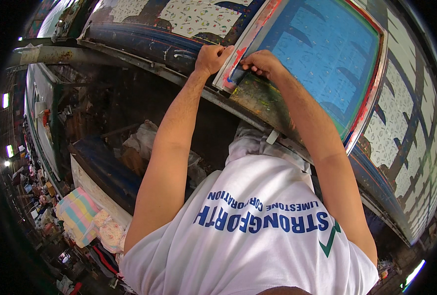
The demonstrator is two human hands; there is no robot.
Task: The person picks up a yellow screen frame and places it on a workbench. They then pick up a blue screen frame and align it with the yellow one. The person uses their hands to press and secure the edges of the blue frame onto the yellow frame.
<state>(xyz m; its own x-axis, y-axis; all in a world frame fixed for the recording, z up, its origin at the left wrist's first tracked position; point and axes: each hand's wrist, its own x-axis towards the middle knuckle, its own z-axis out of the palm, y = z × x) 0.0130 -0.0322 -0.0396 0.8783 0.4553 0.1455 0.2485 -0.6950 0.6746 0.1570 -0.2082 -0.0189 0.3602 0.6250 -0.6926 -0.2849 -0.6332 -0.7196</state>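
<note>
A screen-printing frame (223, 73) with pale, red-smeared sides and blue mesh (322, 54) lies on a long table ahead of me. Its mesh carries a faint printed pattern. My left hand (211, 59) is closed at the frame's left side, its fingers curled against the outer edge. Just inside that same side, near the closest corner, is my right hand (265, 65), with fingers curled and pinched together. Whatever they hold, if anything, is hidden. A dark, paint-stained surface (258, 96) shows below the right hand.
White fabric pieces with small prints (199, 17) lie on the dark table to both sides of the frame. A metal rail (179, 76) edges the table. At lower left are a pastel checked cloth (80, 211) and cluttered piles. Crumpled plastic (143, 137) sits beneath the table.
</note>
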